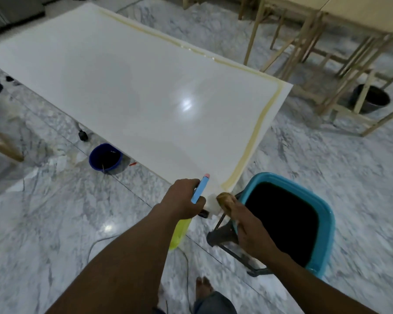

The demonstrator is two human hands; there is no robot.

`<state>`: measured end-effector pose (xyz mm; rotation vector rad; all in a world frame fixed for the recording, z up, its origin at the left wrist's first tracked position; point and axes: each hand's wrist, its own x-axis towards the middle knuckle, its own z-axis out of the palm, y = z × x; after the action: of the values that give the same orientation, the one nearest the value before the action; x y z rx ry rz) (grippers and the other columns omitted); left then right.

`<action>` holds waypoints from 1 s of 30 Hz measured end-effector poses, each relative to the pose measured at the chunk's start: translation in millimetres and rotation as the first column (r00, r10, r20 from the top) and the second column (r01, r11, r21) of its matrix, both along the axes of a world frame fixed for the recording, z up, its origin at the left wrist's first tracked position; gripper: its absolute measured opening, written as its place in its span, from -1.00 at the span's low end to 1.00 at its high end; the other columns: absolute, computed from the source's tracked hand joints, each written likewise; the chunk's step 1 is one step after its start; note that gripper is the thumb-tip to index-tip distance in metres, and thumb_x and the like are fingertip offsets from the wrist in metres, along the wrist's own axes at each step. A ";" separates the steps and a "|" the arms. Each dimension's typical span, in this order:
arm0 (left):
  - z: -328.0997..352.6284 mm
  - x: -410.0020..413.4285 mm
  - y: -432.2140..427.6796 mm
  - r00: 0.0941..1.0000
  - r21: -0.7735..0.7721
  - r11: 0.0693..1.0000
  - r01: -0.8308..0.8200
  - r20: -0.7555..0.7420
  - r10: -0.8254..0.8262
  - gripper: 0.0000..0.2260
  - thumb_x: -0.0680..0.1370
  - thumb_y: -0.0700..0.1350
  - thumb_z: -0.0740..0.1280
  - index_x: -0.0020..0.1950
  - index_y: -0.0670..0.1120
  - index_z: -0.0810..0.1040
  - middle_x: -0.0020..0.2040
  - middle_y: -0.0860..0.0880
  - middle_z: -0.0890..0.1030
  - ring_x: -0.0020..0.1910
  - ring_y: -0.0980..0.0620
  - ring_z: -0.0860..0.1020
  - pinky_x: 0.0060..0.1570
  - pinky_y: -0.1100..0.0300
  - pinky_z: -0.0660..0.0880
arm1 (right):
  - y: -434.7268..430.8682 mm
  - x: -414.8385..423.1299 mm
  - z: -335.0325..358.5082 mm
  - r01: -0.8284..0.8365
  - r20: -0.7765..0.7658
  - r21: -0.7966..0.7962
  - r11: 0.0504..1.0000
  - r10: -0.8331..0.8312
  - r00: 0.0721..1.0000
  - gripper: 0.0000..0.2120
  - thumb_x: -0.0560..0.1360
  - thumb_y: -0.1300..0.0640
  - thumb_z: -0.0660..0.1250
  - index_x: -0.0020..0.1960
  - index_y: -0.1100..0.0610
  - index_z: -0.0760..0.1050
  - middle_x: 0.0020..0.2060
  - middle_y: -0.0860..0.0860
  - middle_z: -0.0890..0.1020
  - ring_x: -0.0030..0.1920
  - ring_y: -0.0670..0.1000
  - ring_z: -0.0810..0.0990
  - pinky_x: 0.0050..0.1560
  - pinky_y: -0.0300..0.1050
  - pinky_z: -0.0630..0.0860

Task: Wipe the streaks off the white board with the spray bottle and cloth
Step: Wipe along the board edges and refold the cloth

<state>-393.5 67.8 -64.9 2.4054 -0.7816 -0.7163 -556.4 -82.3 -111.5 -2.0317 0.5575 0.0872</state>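
Observation:
A large white board [134, 82] lies flat, raised above the marble floor, with a yellowish streak [254, 132] running along its far and right edges. My left hand [184, 198] grips a spray bottle with a blue trigger head [200, 189] and a yellow-green body [179, 232], its pink-tipped nozzle over the board's near corner. My right hand [247, 225] holds a brownish cloth [225, 199] bunched at the fingertips, just off that same corner.
A turquoise bin [327, 223] with dark contents stands at my right, beside a dark metal stand [225, 239]. A blue bucket [104, 157] sits under the board's near edge. Wooden frames [315, 53] and a black bucket [372, 98] stand far right. A cable [186, 268] trails by my foot.

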 end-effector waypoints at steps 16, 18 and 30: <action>73.1 96.2 -80.7 0.806 0.121 0.804 0.582 0.049 -0.591 -0.84 0.55 -0.04 0.37 0.07 -0.07 0.58 0.01 -0.06 0.64 -0.02 -0.08 0.60 0.03 0.04 0.55 | -38.8 98.8 94.3 0.395 -0.389 0.900 -0.186 -0.752 0.532 -0.39 0.48 -0.23 0.34 0.25 0.27 0.60 0.18 0.25 0.66 0.05 0.25 0.68 0.05 0.11 0.62; 75.2 115.0 -85.4 0.760 0.127 0.764 0.632 0.091 -0.643 -0.93 0.55 -0.04 0.36 -0.07 0.00 0.51 -0.15 0.04 0.56 -0.12 -0.05 0.56 -0.10 0.11 0.50 | -36.4 114.1 98.0 0.396 -0.388 0.898 -0.191 -0.767 0.511 -0.37 0.45 -0.23 0.38 0.29 0.26 0.58 0.17 0.24 0.67 0.03 0.24 0.69 -0.02 0.11 0.64; 71.3 176.9 -113.4 0.726 -0.015 0.732 0.681 0.152 -0.671 -0.78 0.57 -0.04 0.33 -0.25 -0.07 0.45 -0.29 -0.04 0.56 -0.29 -0.06 0.51 -0.24 0.07 0.44 | -24.6 150.9 108.3 0.365 -0.347 0.908 -0.205 -0.857 0.380 -0.44 0.52 -0.18 0.30 0.13 0.32 0.67 0.15 0.26 0.67 0.06 0.24 0.69 0.14 0.12 0.59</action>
<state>-216.5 -45.6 6.5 2.0853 -1.7682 -0.7662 -405.5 -106.9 -3.2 -0.2103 0.9325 -0.5833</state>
